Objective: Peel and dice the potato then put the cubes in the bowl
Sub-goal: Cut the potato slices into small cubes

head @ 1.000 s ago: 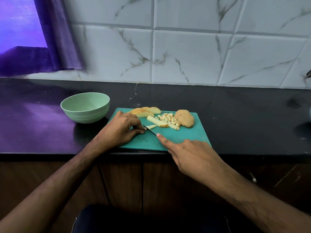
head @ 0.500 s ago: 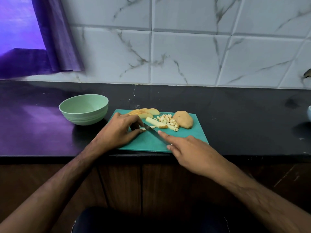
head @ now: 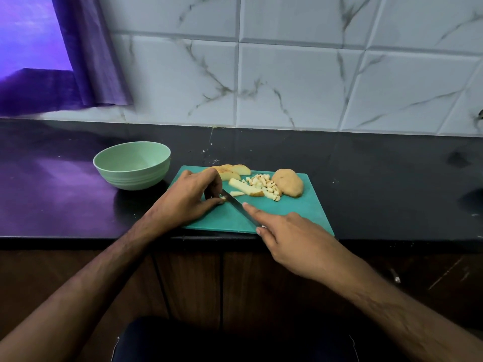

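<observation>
Mid-dice. Your left hand [head: 190, 198] pinches a small potato piece [head: 223, 198] on the teal cutting board [head: 295, 212]; your right hand [head: 290, 239] grips the knife [head: 239, 206], forefinger laid along the spine. Keep left fingertips curled back from the blade — short, even cuts.

Pale matte cubes [head: 264, 185] sit heaped mid-board, touching a flat strip [head: 245, 189]; slices [head: 234, 171] lie behind your left hand, a rounded potato half [head: 287, 182] to the right. The smooth green bowl [head: 132, 165] stands on the dark glossy counter [head: 392, 178], just left of the board — no cubes in it.
</observation>
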### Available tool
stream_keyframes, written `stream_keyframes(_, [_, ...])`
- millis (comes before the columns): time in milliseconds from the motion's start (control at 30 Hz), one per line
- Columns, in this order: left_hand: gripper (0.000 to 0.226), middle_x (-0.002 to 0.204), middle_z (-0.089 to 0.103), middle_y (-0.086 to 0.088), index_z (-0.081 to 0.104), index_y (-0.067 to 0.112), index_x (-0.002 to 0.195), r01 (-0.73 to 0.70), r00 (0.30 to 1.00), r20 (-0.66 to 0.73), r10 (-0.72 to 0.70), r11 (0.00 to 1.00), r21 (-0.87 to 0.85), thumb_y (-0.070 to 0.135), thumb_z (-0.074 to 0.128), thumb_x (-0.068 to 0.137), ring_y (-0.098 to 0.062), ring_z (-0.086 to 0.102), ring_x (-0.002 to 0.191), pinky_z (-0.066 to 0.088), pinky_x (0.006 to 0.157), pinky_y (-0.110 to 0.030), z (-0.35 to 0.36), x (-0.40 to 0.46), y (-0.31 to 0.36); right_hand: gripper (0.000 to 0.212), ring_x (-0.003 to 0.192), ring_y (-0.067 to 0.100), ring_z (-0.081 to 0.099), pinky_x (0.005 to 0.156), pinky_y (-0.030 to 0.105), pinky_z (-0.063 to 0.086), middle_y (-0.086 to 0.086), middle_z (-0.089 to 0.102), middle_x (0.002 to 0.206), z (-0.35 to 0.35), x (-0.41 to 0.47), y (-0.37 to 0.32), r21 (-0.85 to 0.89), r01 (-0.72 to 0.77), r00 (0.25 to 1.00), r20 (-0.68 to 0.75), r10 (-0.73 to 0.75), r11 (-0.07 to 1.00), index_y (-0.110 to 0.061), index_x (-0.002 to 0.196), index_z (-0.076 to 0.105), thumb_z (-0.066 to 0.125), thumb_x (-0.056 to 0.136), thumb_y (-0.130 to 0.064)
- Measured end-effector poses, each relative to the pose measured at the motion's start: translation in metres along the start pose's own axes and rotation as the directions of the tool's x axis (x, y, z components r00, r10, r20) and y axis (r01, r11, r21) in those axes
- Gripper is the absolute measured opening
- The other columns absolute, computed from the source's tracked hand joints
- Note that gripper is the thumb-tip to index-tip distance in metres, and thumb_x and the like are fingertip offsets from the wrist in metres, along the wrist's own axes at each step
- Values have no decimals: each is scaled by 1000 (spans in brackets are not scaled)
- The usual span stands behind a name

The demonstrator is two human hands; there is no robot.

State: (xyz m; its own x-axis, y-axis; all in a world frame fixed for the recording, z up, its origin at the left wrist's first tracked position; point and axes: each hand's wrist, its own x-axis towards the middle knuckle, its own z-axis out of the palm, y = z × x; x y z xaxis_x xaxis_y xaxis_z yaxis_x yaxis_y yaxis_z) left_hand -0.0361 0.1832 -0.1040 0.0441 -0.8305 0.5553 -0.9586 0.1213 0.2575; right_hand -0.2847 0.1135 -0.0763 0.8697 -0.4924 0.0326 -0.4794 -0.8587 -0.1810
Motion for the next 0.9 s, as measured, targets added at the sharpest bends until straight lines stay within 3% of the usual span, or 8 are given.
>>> stream_keyframes(267, [27, 77, 68, 14, 57, 21, 90, -12, 999, -32, 12, 1000, -12, 22, 83, 84, -5, 65, 74, 40, 81, -15, 1, -2, 1, 53, 66, 8, 44, 55, 27, 32, -9, 44, 76, -1, 9, -4, -101, 7, 1000, -6, -8, 995, -48, 159, 9, 29, 111, -39])
stream_keyframes(333, [28, 77, 69, 15, 56, 23, 93, -10, 999, -33, 9, 1000, -5, 27, 83, 85, -3, 65, 73, 42, 81, -18, 2, -2, -1, 52, 63, 8, 45, 52, 25, 29, -9, 46, 74, -4, 9, 0, -65, -1, 1000, -30, -1, 998, -48, 159, 11, 29, 111, -39])
stream_keyframes(467, [33, 80, 67, 21, 51, 32, 97, 12, 999, -30, -12, 1000, 25, 35, 81, 83, 0, 63, 77, 49, 85, -39, 3, -3, -4, 53, 58, 8, 44, 51, 24, 27, -9, 48, 71, -9, 3, 5, -33, 5, 999, -51, -7, 999, -50, 158, 11, 31, 110, -40])
stream_keyframes(600, [33, 82, 65, 21, 48, 33, 95, 6, 999, -32, -5, 999, 36, 31, 79, 83, -4, 62, 79, 47, 86, -43, 3, -4, -4, 53, 59, 8, 45, 52, 24, 30, -9, 49, 72, -4, 1, 5, -50, 16, 999, -29, -18, 999, -51, 158, 10, 31, 110, -41])
stream_keyframes(900, [34, 84, 66, 20, 48, 29, 92, 9, 1000, -22, -8, 1000, 29, 25, 81, 84, -3, 62, 81, 39, 93, -32, 4, -6, -8, 54, 59, 6, 39, 51, 24, 26, -10, 42, 72, 3, 2, 0, -88, 56, 998, 0, -57, 995, -48, 159, 9, 30, 111, -39])
